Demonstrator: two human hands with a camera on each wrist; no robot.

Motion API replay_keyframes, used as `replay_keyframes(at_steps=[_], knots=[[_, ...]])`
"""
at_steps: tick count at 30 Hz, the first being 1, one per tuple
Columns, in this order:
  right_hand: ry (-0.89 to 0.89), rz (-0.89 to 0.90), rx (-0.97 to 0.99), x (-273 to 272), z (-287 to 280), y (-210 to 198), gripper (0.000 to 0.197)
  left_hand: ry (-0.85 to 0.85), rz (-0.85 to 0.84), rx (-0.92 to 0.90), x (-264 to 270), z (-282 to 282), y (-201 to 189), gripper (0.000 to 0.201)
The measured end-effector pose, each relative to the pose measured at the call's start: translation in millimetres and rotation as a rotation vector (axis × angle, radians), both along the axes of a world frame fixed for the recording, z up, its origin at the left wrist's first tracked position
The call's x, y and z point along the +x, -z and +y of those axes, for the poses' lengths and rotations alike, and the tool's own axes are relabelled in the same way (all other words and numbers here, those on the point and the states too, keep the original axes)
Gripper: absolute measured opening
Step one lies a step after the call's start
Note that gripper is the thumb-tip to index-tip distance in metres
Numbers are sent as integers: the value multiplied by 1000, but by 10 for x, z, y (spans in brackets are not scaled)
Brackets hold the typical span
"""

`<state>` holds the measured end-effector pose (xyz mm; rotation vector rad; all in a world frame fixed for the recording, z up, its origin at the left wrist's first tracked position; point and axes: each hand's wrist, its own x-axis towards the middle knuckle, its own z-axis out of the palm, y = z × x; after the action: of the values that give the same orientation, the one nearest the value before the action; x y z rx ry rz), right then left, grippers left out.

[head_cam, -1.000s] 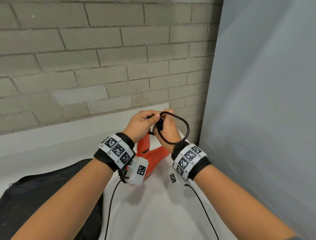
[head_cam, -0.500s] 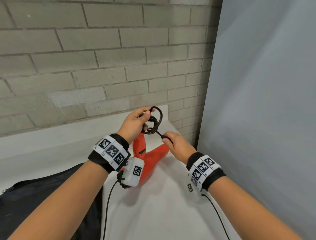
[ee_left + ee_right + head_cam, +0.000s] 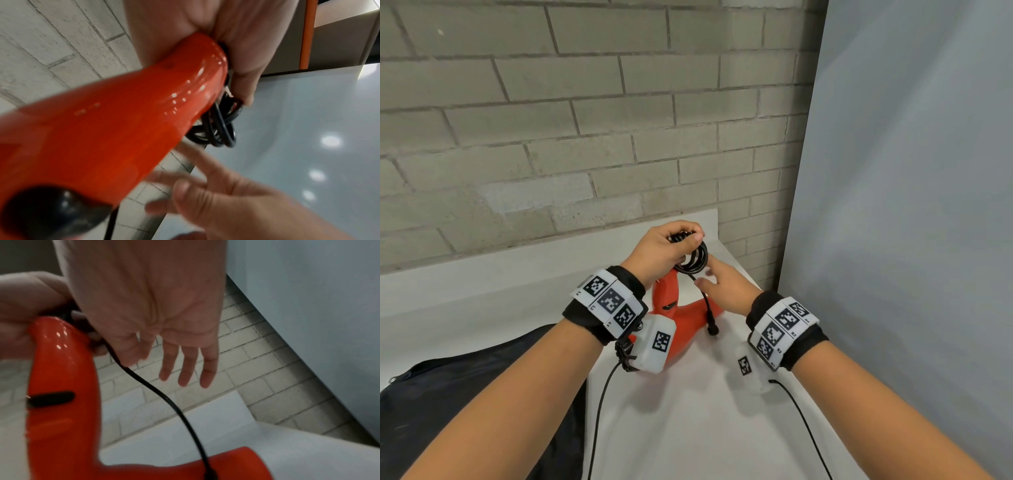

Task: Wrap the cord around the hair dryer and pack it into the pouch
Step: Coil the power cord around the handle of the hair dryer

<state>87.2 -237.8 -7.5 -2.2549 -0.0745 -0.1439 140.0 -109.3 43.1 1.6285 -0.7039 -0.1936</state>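
From the head camera I see my left hand (image 3: 666,248) at centre frame, fingers curled tight around a bundle of black cord (image 3: 693,257) coiled at the top of the red hair dryer (image 3: 681,315). The dryer stands on the white table (image 3: 688,411), its handle pointing up into that hand. A loose end of cord hangs down to the plug (image 3: 712,329), dangling in front of the dryer's body. My right hand (image 3: 726,287) sits just right of the coil, fingers straight and relaxed, gripping nothing. The black pouch (image 3: 465,394) lies flat at lower left, beside the dryer.

In the left wrist view, the dryer (image 3: 102,129) fills the left half; the cord loops (image 3: 218,129) bunch at its handle end under my clenched left hand (image 3: 236,40). The right hand (image 3: 236,203) is spread open at the bottom.

In the right wrist view, the right hand (image 3: 154,313) hangs open at the top, the cord (image 3: 164,399) trailing down beside it.
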Motion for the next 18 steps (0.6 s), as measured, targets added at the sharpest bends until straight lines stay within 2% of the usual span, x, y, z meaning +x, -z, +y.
replay_keyframes(at_steps=[2,5,7,12,18], knots=[[-44,-74,92,19,65,-53,40,-7,-11,34,21,5,0,15],[-68,-63,134,82,88,-27,27,-23,-13,64,41,12,1,20],[-28,-72,135,109,73,11,23,-31,-34,73,42,12,-4,22],[105,-121,175,122,-106,25,33,-45,-35,77,23,6,-1,15],[244,-284,175,52,-192,-185,18,-51,-24,86,8,21,-13,11]])
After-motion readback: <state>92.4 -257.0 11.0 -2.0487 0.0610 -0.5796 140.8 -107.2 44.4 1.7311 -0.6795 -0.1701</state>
